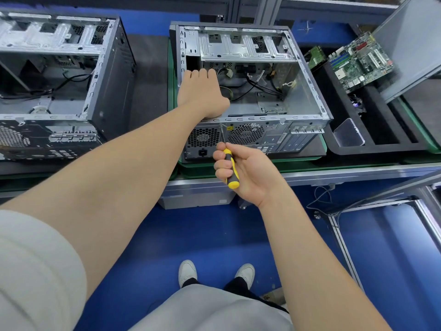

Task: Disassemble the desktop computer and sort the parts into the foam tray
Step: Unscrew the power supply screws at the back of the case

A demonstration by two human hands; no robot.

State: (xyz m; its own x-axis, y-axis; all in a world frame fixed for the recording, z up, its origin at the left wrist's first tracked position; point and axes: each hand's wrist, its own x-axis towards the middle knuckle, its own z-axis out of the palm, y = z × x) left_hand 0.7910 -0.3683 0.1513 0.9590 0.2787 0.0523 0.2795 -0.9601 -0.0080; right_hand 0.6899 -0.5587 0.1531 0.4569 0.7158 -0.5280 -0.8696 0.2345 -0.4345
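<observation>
An open desktop computer case (307,96) lies on its side on a green mat, rear panel toward me. Inside it, my left hand (201,94) reaches down at the near left corner, where the power supply sits; its fingers curl over something hidden beneath the hand. My right hand (241,168) grips a yellow-and-black screwdriver (229,168), whose tip touches a screw on the rear panel (248,137) just above the power supply grille. Loose cables (257,84) lie in the case. To the right, a green motherboard (358,60) rests in the black foam tray (381,149).
A second open computer case (59,80) stands at the left. A small clear plastic box (349,133) sits in the foam tray's near slot. A grey side panel (412,44) leans at the far right. The bench edge (334,173) runs in front of me, blue floor below.
</observation>
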